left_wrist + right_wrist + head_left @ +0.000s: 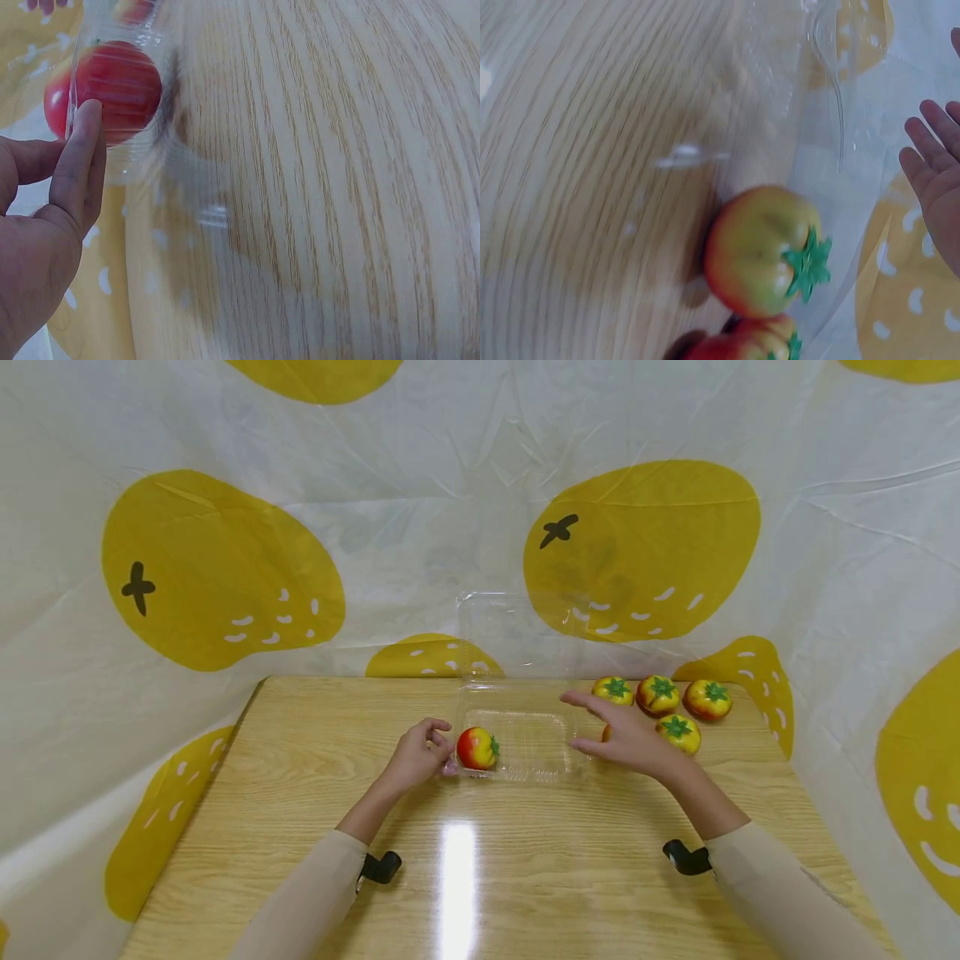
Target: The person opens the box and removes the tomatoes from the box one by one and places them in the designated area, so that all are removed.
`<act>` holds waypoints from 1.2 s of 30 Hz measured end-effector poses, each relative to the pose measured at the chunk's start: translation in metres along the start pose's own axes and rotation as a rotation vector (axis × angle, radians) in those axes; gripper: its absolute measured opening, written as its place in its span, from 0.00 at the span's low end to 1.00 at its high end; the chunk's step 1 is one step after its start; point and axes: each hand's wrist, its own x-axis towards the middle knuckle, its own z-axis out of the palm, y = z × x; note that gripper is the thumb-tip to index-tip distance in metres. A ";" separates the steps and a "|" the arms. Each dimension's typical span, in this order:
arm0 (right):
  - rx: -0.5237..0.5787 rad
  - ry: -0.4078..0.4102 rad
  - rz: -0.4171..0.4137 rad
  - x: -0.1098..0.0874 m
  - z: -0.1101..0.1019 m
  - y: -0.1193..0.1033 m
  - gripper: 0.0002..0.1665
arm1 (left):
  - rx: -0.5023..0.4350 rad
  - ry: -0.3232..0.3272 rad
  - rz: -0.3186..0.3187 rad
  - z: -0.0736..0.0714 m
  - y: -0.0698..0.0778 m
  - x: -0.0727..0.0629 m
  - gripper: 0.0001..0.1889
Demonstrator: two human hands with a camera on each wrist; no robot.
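Note:
A clear plastic clamshell box (pixel 532 774) lies on the table with its lid (pixel 517 597) raised at the back. One red and yellow toy tomato (pixel 477 749) rests in its left front corner, tipped so the green leaves face right. My left hand (pixel 417 755) pinches the box's left rim between thumb and fingers; in the left wrist view the fingers (pixel 73 169) are at the clear wall beside the tomato (pixel 124 90). On the other side, my right hand (pixel 633 735) is spread at the box's right edge, thumb and fingers apart, holding nothing.
Several more toy tomatoes (pixel 679 734) stand at the back right of the wooden table (pixel 540 877), one partly hidden behind the right hand. A white cloth (pixel 420 543) with yellow fruit prints hangs behind and at both sides.

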 end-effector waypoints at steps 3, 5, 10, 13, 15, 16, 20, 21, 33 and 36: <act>0.013 -0.037 -0.007 0.008 0.007 -0.003 0.42 | -0.007 -0.004 0.000 0.000 0.000 0.000 0.19; 0.020 -0.059 -0.005 0.013 0.013 -0.005 0.42 | -0.006 -0.007 -0.001 0.000 0.000 0.000 0.19; 0.024 -0.099 -0.027 0.026 0.026 -0.012 0.42 | -0.007 -0.008 -0.013 0.000 -0.001 0.000 0.20; 0.031 -0.136 -0.045 0.034 0.034 -0.015 0.43 | -0.004 -0.006 -0.019 0.000 -0.001 0.000 0.20; 0.040 -0.170 -0.042 0.040 0.039 -0.015 0.45 | 0.001 -0.005 -0.016 0.000 -0.001 0.000 0.20; 0.051 -0.188 -0.036 0.043 0.042 -0.015 0.46 | 0.002 -0.005 -0.013 0.000 -0.001 0.000 0.20; 0.108 -0.247 -0.020 0.054 0.054 -0.014 0.47 | 0.006 -0.004 -0.001 0.001 -0.001 0.000 0.19; 0.125 -0.259 -0.017 0.057 0.057 -0.015 0.47 | 0.008 -0.003 0.001 0.001 -0.001 0.000 0.19; 0.269 -0.348 0.021 0.082 0.084 -0.019 0.53 | 0.018 -0.010 -0.016 0.000 0.000 0.001 0.20; 0.287 -0.354 0.036 0.086 0.090 -0.020 0.53 | 0.018 -0.012 -0.018 0.000 -0.001 0.001 0.20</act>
